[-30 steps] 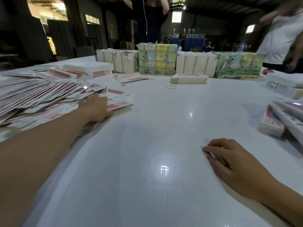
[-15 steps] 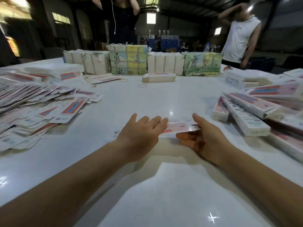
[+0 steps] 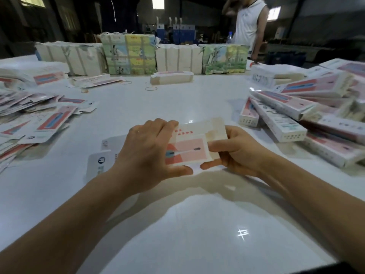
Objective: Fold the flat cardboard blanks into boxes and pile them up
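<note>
Boxes [image 3: 280, 123] already lie heaped right of the blank [image 3: 194, 143] — many flat blanks [image 3: 39, 119] wait left of it — while left hand [image 3: 150, 153] and right hand [image 3: 235, 153] both pinch it, barely folded, above the table [image 3: 177, 224].

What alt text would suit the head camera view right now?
Both hands, left hand and right hand, grip a pink and white cardboard blank above a white table. Flat blanks lie spread at left; folded boxes are piled at right.
</note>
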Motion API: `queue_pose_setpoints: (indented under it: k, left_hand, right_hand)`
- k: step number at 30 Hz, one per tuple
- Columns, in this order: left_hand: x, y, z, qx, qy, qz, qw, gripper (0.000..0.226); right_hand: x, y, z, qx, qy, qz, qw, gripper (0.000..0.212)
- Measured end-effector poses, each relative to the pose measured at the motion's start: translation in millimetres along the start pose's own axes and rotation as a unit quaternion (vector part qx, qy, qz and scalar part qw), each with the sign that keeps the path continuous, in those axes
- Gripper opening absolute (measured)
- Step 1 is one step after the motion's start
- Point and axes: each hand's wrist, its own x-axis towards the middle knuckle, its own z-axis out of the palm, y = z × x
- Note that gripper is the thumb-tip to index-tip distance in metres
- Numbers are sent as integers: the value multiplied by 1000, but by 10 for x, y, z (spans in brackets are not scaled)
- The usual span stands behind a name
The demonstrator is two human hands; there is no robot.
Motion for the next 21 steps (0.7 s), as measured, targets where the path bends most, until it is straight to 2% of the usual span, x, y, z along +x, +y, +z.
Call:
queue_pose_setpoints:
  k: [7,9,12,16,21]
  left_hand:
    - [-10,-32,-41,43,-42,7,998,97]
    - [-8,-21,-65,38,-41,-1,998,91]
    - [9,15,-127,25,-39,-18,999,79]
    - [10,-1,-155,-31,-109,-68,991,75]
    - [7,-135,-200,-86,-183,-82,976,80]
  right_hand:
    - [-7,52,-43,-88,17,-4,996,27]
    - [-9,62,-47,-113,29,-3,993,16]
    - [-28,61,-35,-137,46,10,989,14]
    - [-25,43,-10,-121,43,55,990,12]
    - [-11,-13,-93,-91,82,88,989,21]
